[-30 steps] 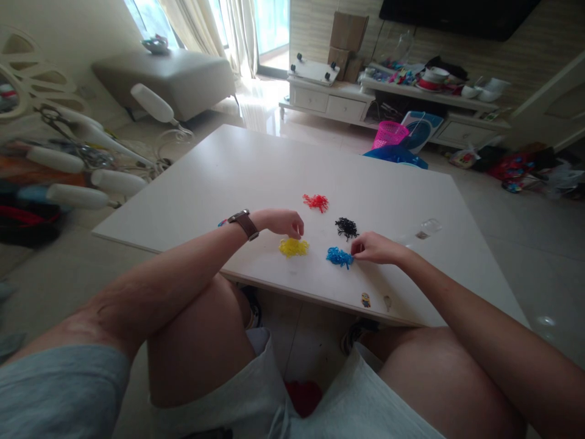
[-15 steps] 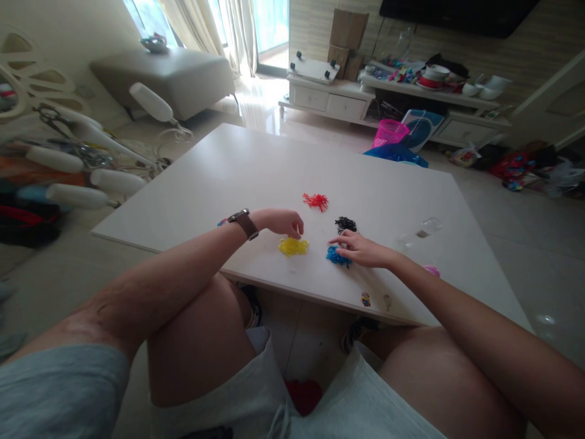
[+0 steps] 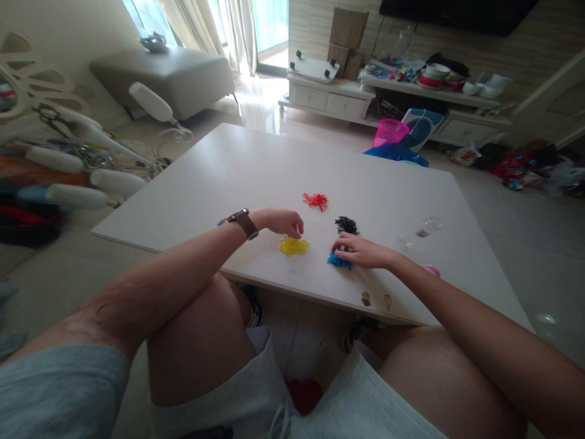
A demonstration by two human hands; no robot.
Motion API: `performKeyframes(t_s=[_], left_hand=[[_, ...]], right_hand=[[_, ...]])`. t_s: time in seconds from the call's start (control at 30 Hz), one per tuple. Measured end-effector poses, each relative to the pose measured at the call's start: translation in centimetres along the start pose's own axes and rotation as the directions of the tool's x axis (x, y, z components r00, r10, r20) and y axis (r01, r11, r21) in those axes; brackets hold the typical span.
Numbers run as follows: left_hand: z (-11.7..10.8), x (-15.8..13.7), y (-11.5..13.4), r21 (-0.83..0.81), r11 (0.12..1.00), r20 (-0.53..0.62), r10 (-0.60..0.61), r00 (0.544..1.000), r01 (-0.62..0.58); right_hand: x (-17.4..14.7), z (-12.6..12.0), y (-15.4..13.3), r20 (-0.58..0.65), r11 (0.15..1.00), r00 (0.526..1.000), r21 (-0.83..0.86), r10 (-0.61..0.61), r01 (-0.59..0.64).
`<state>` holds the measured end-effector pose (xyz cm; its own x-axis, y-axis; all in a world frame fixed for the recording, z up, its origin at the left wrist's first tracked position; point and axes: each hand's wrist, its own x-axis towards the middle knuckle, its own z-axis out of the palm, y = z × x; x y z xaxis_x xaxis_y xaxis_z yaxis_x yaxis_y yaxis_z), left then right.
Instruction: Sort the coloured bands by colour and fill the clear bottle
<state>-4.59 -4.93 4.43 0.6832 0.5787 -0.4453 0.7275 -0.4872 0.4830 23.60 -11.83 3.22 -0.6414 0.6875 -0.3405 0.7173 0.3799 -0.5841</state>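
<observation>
On the white table (image 3: 183, 183), small loops that look like rubber bands lie in colour piles. My left hand (image 3: 287, 223), a watch on its wrist, hangs with curled fingers just behind the yellow pile (image 3: 293, 247); whether anything is between the fingertips is too small to tell. At the blue rubber bands (image 3: 338, 260), my right hand (image 3: 359, 250) has its fingers bent down and closed onto the pile, partly covering it. Right behind that hand sits a black pile (image 3: 346, 225). Farther back is a red pile (image 3: 316, 201).
A clear bottle (image 3: 429, 227) lies to the right, with a pink item (image 3: 432, 269) nearer me. A small cartoon figure (image 3: 365, 299) and a metallic piece (image 3: 387, 300) rest by the front edge. Beyond the table stands a pink basket (image 3: 389, 132).
My right hand's fingers, stretched out over the blue pile before, have drawn in and bent down onto it. My left hand has stayed where it was.
</observation>
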Motion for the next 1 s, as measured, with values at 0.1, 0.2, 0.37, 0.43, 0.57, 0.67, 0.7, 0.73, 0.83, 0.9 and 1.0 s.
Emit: performKeyframes(t_s=[0.1, 0.2, 0.37, 0.43, 0.57, 0.67, 0.7, 0.73, 0.83, 0.9, 1.0], left_hand=[[-0.1, -0.2, 0.2, 0.000, 1.000, 0.003, -0.010, 1.000, 0.010], [-0.2, -0.3, 0.5, -0.001, 1.000, 0.002, -0.015, 1.000, 0.015], [0.0, -0.2, 0.5, -0.012, 1.000, -0.003, -0.019, 1.000, 0.019], [-0.4, -0.3, 0.1, -0.027, 1.000, -0.020, -0.009, 1.000, 0.008], [-2.9, -1.9, -2.0, -0.104, 0.994, -0.199, -0.043, 0.979, 0.023], [-5.0, -4.2, -4.4, -0.236, 0.959, -0.419, -0.244, 0.875, 0.155], [-5.4, -5.0, -5.2, -0.285, 0.940, -0.471, -0.308, 0.826, 0.188], [-5.6, -5.7, -6.1, -0.332, 0.918, -0.503, -0.366, 0.783, 0.216], [-5.2, -7.2, -8.6, -0.427, 0.860, -0.505, -0.484, 0.715, 0.280], [-4.6, -7.7, -10.1, -0.455, 0.824, -0.456, -0.540, 0.707, 0.337], [-3.6, -8.4, -11.7, -0.486, 0.751, -0.331, -0.632, 0.701, 0.448]], right_hand=[[0.0, 0.0, -0.2, -0.025, 1.000, 1.000, 0.007, 0.005, -0.005], [0.1, 0.0, -0.3, -0.019, 1.000, 1.000, 0.016, -0.001, 0.001], [0.3, 0.1, 0.2, -0.056, 0.999, 0.998, 0.036, -0.005, 0.007], [0.3, 0.1, 0.5, -0.095, 0.999, 0.995, 0.032, -0.008, 0.011], [0.2, -0.3, 0.9, -0.164, 0.999, 0.986, 0.020, -0.025, 0.028], [0.1, -0.5, 1.2, -0.216, 0.999, 0.976, 0.020, -0.036, 0.041], [0.0, -0.6, 1.3, -0.230, 0.999, 0.973, 0.021, -0.039, 0.045], [0.0, -0.7, 1.4, -0.241, 0.999, 0.970, 0.022, -0.040, 0.047], [-0.1, -1.0, 1.6, -0.263, 0.998, 0.964, 0.013, -0.048, 0.054], [-0.2, -1.1, 1.6, -0.268, 0.998, 0.961, 0.007, -0.060, 0.064], [-0.3, -1.3, 1.4, -0.268, 0.998, 0.961, 0.014, -0.061, 0.067]])
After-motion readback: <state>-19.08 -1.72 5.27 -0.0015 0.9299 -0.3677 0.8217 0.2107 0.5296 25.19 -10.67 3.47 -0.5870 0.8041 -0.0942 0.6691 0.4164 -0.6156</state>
